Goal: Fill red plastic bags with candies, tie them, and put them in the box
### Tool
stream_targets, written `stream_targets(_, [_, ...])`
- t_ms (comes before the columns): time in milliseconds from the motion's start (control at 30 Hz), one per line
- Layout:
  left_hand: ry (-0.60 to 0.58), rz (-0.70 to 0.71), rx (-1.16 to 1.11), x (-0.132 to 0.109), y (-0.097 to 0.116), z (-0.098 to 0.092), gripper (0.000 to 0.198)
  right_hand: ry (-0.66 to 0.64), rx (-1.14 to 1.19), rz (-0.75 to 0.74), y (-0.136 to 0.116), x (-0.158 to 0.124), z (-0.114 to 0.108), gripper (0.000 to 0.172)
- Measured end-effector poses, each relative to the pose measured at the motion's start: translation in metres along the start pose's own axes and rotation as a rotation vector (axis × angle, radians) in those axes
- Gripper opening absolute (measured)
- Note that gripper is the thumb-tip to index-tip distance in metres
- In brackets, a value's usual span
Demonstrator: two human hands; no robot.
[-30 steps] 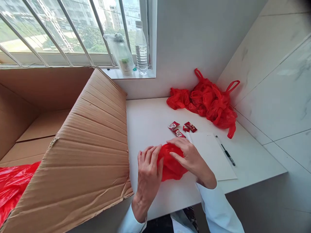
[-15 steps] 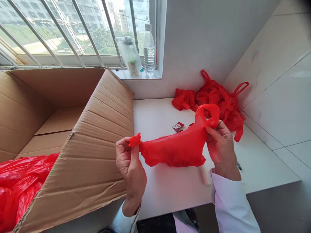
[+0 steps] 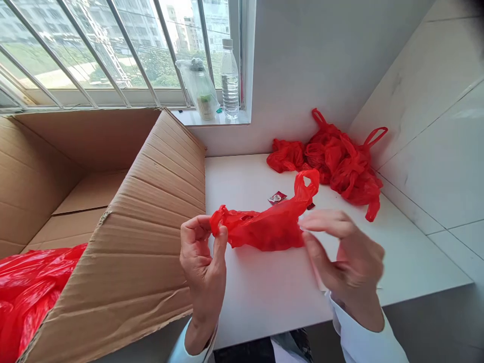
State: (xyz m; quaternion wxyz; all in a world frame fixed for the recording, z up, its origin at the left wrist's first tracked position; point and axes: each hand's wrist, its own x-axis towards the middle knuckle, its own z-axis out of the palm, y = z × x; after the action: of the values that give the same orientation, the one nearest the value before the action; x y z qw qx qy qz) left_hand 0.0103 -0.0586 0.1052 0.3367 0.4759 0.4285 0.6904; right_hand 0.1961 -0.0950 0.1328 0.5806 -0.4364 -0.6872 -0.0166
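A crumpled red plastic bag (image 3: 266, 229) hangs in the air above the white tabletop, with one looped handle standing up at its right end. My left hand (image 3: 204, 257) pinches the bag's left end between thumb and fingers. Just off the bag's right end is my right hand (image 3: 346, 257), smeared by motion, its thumb and fingers apart with nothing seen between them. Beyond the bag lies a small dark red packet (image 3: 277, 197) with white print. Part of another dark red piece (image 3: 310, 206) shows beside the bag's handle.
An open cardboard box (image 3: 151, 227) takes up the left side, with shiny red plastic (image 3: 41, 292) inside. A heap of red bags (image 3: 336, 156) lies at the back right against the wall. On the windowsill stand a water bottle (image 3: 230, 83) and a bagged container (image 3: 202, 93).
My right hand has let go of the bag's right end and moved toward me. The bag has sagged and bunched up toward my left hand, which keeps its pinch.
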Motion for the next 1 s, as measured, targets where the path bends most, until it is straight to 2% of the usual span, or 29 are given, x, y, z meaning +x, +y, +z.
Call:
stream_targets(67, [-0.04, -0.046, -0.044, 0.001, 0.004, -0.002, 0.014, -0.343, -0.093, -0.143, -0.002, 0.008, 0.012, 0.029])
stream_targets(133, [-0.098, -0.11, -0.102, 0.001, 0.01, -0.004, 0.011, -0.528, -0.249, -0.216, 0.003, 0.012, 0.024, 0.027])
stream_targets(200, [-0.118, -0.165, -0.153, 0.001, 0.018, -0.006, 0.015, -0.593, -0.382, -0.233, 0.012, 0.012, 0.03, 0.021])
stream_targets(267, [-0.082, -0.201, -0.187, 0.002, 0.023, -0.008, 0.023, -0.636, -0.431, -0.189, 0.021, 0.004, 0.027, 0.028])
stream_targets(367, [-0.028, -0.199, -0.184, 0.0, 0.024, -0.009, 0.034, -0.687, -0.531, 0.026, 0.035, -0.018, 0.01, 0.042])
stream_targets(400, [-0.029, -0.194, -0.169, -0.001, 0.022, -0.009, 0.037, -0.701, -0.592, 0.116, 0.039, -0.026, 0.003, 0.039])
stream_targets(467, [-0.06, -0.178, -0.11, -0.006, 0.016, -0.01, 0.041, -0.751, -0.684, 0.262, 0.044, -0.043, -0.008, 0.022])
stream_targets(500, [-0.088, -0.17, -0.056, -0.009, 0.013, -0.01, 0.043, -0.786, -0.697, 0.307, 0.044, -0.049, -0.011, 0.023])
stream_targets(533, [-0.111, -0.156, 0.022, -0.012, 0.01, -0.01, 0.044, -0.813, -0.688, 0.335, 0.043, -0.055, -0.014, 0.037])
stream_targets(600, [-0.107, -0.063, 0.224, -0.018, 0.01, -0.013, 0.051, -0.837, -0.633, 0.344, 0.038, -0.06, -0.013, 0.06])
stream_targets(667, [0.0, 0.136, 0.422, -0.022, 0.016, -0.018, 0.059, -0.831, -0.582, 0.294, 0.03, -0.06, -0.008, 0.063])
stream_targets(733, [0.139, 0.403, 0.538, -0.024, 0.028, -0.022, 0.063, -0.847, -0.532, 0.218, 0.025, -0.058, 0.0, 0.063])
stream_targets(767, [0.144, 0.546, 0.567, -0.025, 0.035, -0.023, 0.061, -0.866, -0.51, 0.186, 0.024, -0.056, 0.004, 0.064])
stream_targets(800, [0.068, 0.675, 0.593, -0.025, 0.041, -0.022, 0.058, -0.891, -0.491, 0.164, 0.023, -0.056, 0.007, 0.067])
stream_targets(833, [-0.089, 0.79, 0.619, -0.025, 0.045, -0.021, 0.052, -0.919, -0.473, 0.151, 0.024, -0.055, 0.011, 0.069])
stream_targets(900, [-0.505, 0.938, 0.694, -0.023, 0.047, -0.013, 0.039, -0.96, -0.45, 0.149, 0.027, -0.057, 0.016, 0.068])
stream_targets(933, [-0.684, 0.957, 0.757, -0.021, 0.044, -0.007, 0.033, -0.978, -0.434, 0.149, 0.029, -0.058, 0.017, 0.064])
stream_targets(967, [-0.806, 0.936, 0.835, -0.018, 0.039, -0.002, 0.029, -0.992, -0.412, 0.149, 0.03, -0.058, 0.017, 0.057])
stream_targets(1000, [-0.867, 0.897, 0.921, -0.016, 0.031, 0.003, 0.027, -1.004, -0.389, 0.15, 0.032, -0.059, 0.016, 0.047])
